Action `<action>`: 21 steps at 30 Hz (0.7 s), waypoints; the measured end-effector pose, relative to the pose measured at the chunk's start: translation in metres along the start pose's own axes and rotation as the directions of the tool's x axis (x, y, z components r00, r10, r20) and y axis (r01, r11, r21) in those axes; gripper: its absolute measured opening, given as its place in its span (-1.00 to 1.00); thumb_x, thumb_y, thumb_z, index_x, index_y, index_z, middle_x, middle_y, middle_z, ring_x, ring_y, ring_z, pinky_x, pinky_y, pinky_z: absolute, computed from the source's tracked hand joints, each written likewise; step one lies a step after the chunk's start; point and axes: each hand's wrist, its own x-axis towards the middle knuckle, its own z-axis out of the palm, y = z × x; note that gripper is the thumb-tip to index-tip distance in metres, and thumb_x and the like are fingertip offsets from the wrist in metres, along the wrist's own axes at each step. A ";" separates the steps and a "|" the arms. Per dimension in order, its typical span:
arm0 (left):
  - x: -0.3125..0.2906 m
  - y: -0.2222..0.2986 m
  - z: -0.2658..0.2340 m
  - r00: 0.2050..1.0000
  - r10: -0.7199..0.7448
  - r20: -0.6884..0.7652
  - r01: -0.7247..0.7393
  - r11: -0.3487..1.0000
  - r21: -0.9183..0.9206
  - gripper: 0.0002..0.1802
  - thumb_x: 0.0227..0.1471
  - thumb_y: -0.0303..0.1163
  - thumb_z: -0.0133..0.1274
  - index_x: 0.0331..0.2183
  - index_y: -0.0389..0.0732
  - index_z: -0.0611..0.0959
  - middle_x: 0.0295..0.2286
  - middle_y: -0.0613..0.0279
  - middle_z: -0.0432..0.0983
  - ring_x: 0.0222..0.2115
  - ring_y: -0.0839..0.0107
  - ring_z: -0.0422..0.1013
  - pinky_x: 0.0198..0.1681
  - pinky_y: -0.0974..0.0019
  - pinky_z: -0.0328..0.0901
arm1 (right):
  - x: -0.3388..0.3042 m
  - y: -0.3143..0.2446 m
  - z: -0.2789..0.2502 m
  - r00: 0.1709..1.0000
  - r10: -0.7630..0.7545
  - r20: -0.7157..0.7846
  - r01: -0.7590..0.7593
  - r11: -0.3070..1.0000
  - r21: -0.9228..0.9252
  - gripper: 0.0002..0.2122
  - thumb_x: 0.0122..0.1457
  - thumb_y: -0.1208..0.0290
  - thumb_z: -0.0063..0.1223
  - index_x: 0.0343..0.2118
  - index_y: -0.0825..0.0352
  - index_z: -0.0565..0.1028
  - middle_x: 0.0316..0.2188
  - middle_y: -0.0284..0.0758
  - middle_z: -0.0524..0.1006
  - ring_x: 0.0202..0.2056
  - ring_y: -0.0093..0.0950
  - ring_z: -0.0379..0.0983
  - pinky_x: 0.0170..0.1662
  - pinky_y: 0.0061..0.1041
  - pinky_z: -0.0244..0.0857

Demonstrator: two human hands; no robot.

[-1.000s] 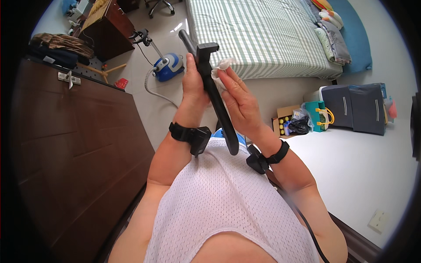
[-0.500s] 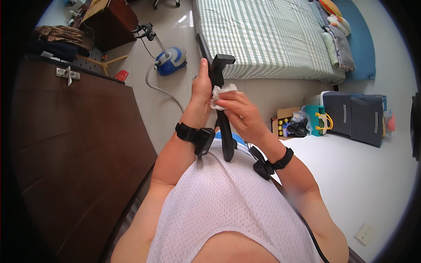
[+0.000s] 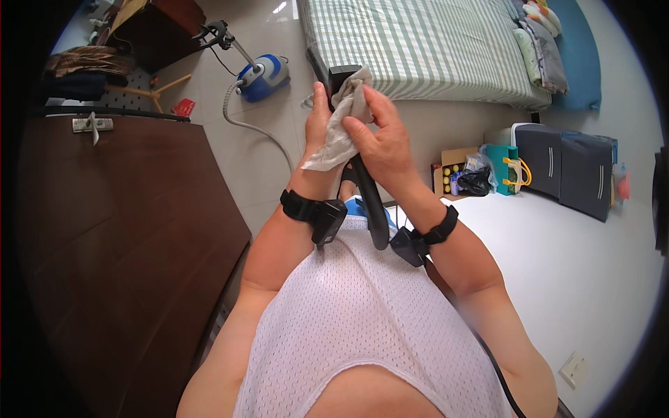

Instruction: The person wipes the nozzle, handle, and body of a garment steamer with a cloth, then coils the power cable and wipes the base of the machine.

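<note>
Cloth (image 3: 339,136): now unbunched, across the bar (image 3: 371,203)
Left hand (image 3: 317,129): I grip the bar
Right hand (image 3: 387,145): I pinch the cloth

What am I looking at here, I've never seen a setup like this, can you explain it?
There's no robot, just a person's bare hands. The view comes from a wide camera worn on the head, looking down, so straight edges bend. The left hand holds a long black bar; the right hand holds a crumpled pale cloth over it. Black straps with small boxes circle both wrists. Beyond, a blue machine with a hose stands on the floor, beside a checked bed.
</note>
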 end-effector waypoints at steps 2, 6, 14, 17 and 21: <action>-0.002 -0.004 -0.001 0.993 0.066 -0.102 -0.052 0.989 0.136 -0.28 0.39 0.20 -0.29 0.03 -0.28 0.56 -0.11 0.09 0.61 -0.18 0.27 0.58 -0.07 0.21 0.50 | -0.003 0.010 0.005 0.985 -0.169 -0.037 0.143 0.916 -0.374 -0.47 0.15 0.31 0.26 0.12 0.50 0.40 -0.07 -0.02 0.56 -0.07 -0.03 0.52 0.05 -0.22 0.38; 0.000 -0.009 -0.015 0.988 0.153 -0.023 -0.149 0.982 0.115 -0.38 0.39 0.17 -0.22 -0.03 -0.22 0.57 -0.18 0.17 0.61 -0.22 0.33 0.55 -0.10 0.23 0.47 | 0.006 0.004 0.007 0.999 0.029 0.016 -0.018 0.882 -0.471 -0.60 0.18 0.19 0.23 -0.07 0.43 0.51 -0.26 0.03 0.60 -0.18 0.03 0.54 -0.10 -0.13 0.41; -0.024 -0.015 0.008 0.986 0.098 -0.132 -0.051 0.947 0.318 -0.40 0.34 0.20 -0.13 -0.01 -0.14 0.61 -0.18 0.24 0.62 -0.17 0.42 0.55 -0.12 0.30 0.47 | 0.005 0.034 -0.023 0.983 -0.179 0.025 0.173 0.893 -0.414 -0.77 0.36 0.27 0.01 -0.24 0.34 0.58 -0.49 -0.06 0.57 -0.43 -0.15 0.56 -0.34 -0.25 0.38; -0.028 -0.007 0.018 0.991 -0.011 -0.136 0.053 0.951 0.305 -0.39 0.35 0.20 -0.17 -0.06 -0.16 0.62 -0.31 0.27 0.62 -0.37 0.42 0.55 -0.28 0.31 0.47 | 0.000 0.046 -0.028 0.999 -0.023 0.023 0.026 0.988 -0.150 -0.81 0.41 0.36 -0.07 -0.15 0.32 0.56 -0.40 -0.24 0.60 -0.35 -0.49 0.55 -0.30 -0.45 0.39; -0.026 -0.017 0.043 0.968 0.079 -0.240 0.003 0.946 0.325 -0.38 0.34 0.24 -0.16 -0.13 -0.14 0.62 -0.46 0.34 0.58 -0.55 0.43 0.49 -0.42 0.34 0.42 | -0.011 0.046 -0.029 0.996 0.032 0.079 -0.041 0.992 0.120 -0.72 0.40 0.28 -0.08 0.05 0.33 0.42 -0.11 -0.23 0.60 -0.13 -0.40 0.58 -0.10 -0.48 0.44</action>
